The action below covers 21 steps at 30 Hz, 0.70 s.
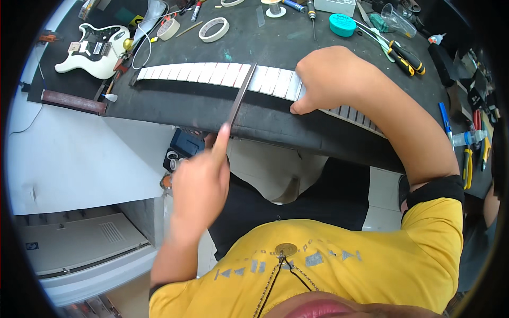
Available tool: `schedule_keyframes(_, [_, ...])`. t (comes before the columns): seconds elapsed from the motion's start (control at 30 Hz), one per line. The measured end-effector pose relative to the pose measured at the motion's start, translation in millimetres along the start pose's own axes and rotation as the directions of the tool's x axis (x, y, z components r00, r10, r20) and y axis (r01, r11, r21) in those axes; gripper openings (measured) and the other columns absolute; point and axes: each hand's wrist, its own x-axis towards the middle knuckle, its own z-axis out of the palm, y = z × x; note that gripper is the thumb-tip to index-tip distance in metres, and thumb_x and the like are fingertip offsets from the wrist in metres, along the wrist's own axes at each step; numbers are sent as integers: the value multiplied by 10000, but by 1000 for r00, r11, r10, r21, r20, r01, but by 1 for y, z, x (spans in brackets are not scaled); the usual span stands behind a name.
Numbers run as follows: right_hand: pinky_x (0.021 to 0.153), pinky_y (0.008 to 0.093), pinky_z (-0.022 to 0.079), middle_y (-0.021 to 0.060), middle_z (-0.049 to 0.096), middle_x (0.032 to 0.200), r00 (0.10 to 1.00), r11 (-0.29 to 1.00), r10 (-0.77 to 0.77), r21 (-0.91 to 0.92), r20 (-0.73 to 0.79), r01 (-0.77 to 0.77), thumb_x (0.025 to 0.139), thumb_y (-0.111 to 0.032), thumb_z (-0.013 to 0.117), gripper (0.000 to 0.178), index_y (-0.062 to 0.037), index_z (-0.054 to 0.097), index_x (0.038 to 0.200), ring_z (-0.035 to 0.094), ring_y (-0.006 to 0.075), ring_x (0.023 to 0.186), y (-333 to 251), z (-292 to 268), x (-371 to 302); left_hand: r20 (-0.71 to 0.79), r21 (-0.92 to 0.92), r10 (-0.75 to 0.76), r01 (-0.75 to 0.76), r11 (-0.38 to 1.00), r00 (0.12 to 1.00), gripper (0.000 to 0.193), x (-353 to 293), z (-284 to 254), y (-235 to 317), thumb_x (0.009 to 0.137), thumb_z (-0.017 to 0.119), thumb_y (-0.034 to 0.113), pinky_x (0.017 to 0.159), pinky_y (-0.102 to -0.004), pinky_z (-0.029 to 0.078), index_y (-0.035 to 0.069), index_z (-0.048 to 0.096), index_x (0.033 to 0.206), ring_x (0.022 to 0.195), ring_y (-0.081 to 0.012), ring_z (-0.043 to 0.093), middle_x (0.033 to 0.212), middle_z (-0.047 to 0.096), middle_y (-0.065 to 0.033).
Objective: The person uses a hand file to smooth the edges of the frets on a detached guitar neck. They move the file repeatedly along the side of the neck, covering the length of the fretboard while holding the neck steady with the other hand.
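While the guitar neck (pixel 207 73) lies lengthwise along the near edge of the dark workbench (pixel 154 100), the person's left hand (pixel 202 180) grips a slim metal file (pixel 242 94), fingers curled, index finger stretched out along the tool. Hand slightly blurred; the handle end is hidden in the palm. The file slants up and away, its far end over the pale-covered stretch of the neck (whether it touches the surface, one cannot tell). Right hand (pixel 331 77) on the neck, farther right, thumb at the near edge; the other fingers are out of sight, so the tightness of that grip cannot be told. Bare dark fretboard shows to the right, under the forearm. Upper left of the bench: a white guitar body (pixel 114 56), with a long reddish-brown block (pixel 74 102) nearer the edge. Beyond the neck, a flat tape roll (pixel 225 32) and a screwdriver (pixel 312 13). Upper right: a round teal container (pixel 342 24), then yellow-and-black-handled pliers (pixel 401 62).
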Motion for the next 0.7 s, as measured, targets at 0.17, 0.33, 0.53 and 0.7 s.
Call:
schedule_keyframes(0.17, [852,497,663,204,824,905,988,998,-42,33,-147,48,893,-599,849,633,30,857,963,826,407,917,7,8,-1,19,78,98,-99,992,995,539,108,0,6,1100,662,104,765,-579,589,128,650,1638,844,-504,734,896,751,-261])
schedule_keyframes(0.33, [824,500,662,207,811,881,994,1000,-10,20,-108,12,882,-558,838,587,29,845,896,816,407,879,9,9,-4,-26,-17,65,-66,998,998,717,-3,16,-6,1062,691,9,689,-555,590,126,532,1752,726,-445,742,862,749,-225])
schedule_keyframes(0.53, [800,497,661,201,781,791,991,999,-39,29,-129,43,877,-534,834,569,33,827,819,801,413,801,5,9,0,49,-103,-51,56,993,997,622,29,1,11,1094,652,2,816,-501,602,122,588,1701,883,-551,726,928,717,-319])
schedule_keyframes(0.7, [802,492,662,198,777,779,990,999,-37,1,-133,38,887,-557,846,597,37,832,826,803,412,800,3,11,-3,61,-66,-35,39,997,998,523,112,1,21,1148,623,139,895,-539,586,128,623,1671,965,-578,689,1000,719,-357])
